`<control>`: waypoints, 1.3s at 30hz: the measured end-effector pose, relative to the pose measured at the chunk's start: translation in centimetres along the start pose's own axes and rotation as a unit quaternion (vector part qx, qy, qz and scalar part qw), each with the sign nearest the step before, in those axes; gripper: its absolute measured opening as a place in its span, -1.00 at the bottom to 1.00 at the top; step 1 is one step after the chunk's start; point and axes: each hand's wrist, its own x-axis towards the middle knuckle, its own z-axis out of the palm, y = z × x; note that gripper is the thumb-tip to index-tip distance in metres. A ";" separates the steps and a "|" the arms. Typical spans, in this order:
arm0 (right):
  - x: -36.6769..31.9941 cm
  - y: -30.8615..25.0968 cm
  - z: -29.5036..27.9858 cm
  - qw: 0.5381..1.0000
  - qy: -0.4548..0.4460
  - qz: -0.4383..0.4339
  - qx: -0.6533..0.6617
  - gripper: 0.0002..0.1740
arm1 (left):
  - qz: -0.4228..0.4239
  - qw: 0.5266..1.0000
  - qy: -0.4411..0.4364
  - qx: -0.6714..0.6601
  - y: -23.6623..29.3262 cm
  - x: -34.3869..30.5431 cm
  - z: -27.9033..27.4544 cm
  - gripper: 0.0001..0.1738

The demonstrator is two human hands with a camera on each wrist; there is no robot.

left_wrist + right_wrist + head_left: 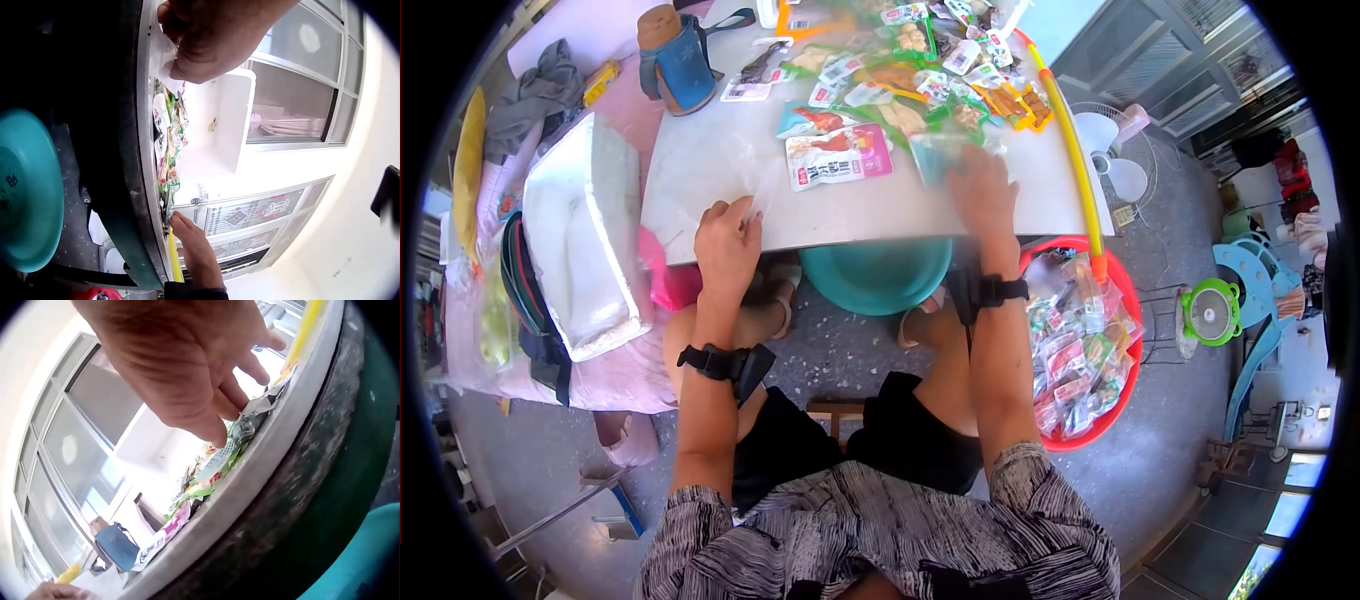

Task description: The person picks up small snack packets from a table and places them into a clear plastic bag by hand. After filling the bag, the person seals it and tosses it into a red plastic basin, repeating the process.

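At the table's near left edge, my left hand (728, 250) pinches a clear plastic bag (745, 185) between thumb and curled fingers; the bag is see-through and its outline is faint. My right hand (982, 195), slightly blurred, reaches over the near right side of the table. In the right wrist view its fingers (234, 394) are spread, the tips right at a packet with clear and pale green film (219, 464). Between the hands lies a pink and white snack packet (838, 157). Behind it spreads a heap of small snack packets (900, 75) in green, orange and white.
A blue flask (675, 65) stands at the table's back left, beside a white foam box (590, 240). A yellow tube (1068, 140) runs along the right edge. Below are a teal basin (875, 280) and a red tub (1090, 435) full of packets. A fan (1115, 160) stands further right.
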 end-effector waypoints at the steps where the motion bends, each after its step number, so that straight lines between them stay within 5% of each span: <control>1: -0.3 -0.1 -0.3 1.000 -0.015 -0.015 -0.004 -0.40 | -0.005 1.000 -0.001 -0.002 0.1 0.0 -0.1 -0.74; 5: -2.7 -0.6 -2.5 0.987 -0.063 -0.094 0.112 -0.23 | -0.012 1.000 -0.004 0.001 0.1 -0.1 0.0 -0.74; 6: -3.0 -1.3 -4.1 0.973 -0.123 -0.053 0.189 -0.11 | 0.001 1.000 0.002 0.006 0.1 -0.2 0.1 -0.73; 9: -3.6 0.7 -4.6 0.979 -0.086 -0.150 0.105 -0.05 | 0.024 0.999 0.012 0.023 -0.3 -0.2 0.2 -0.71; 12: -3.6 1.6 -3.8 0.983 -0.120 -0.139 0.024 -0.08 | 0.002 1.000 -0.018 0.026 -0.4 0.0 0.0 -0.71; 21: -3.0 0.6 -3.6 0.955 -0.113 -0.216 0.167 -0.47 | -0.053 0.998 -0.021 -0.010 -0.4 -0.1 0.1 -0.72; 22: -2.8 0.5 -3.3 0.947 -0.058 -0.246 0.200 -0.64 | -0.056 0.998 -0.023 -0.009 -0.4 -0.1 0.1 -0.72; 26: -3.7 -2.1 -5.1 0.873 -0.189 0.028 0.448 -0.81 | -0.058 0.998 -0.029 -0.008 -0.5 0.1 0.2 -0.72; 30: -4.2 -4.5 -4.8 0.820 -0.292 0.013 0.492 -0.77 | -0.048 0.998 -0.012 -0.028 -0.6 -0.1 0.4 -0.75; 33: -4.7 -6.6 -4.2 0.744 -0.409 0.097 0.520 -0.75 | -0.037 0.999 0.002 -0.037 -0.6 -0.2 0.3 -0.78; 39: -4.5 -8.3 -3.6 0.712 -0.470 0.114 0.509 -0.70 | -0.045 0.998 -0.007 -0.049 -0.4 -0.3 0.1 -0.77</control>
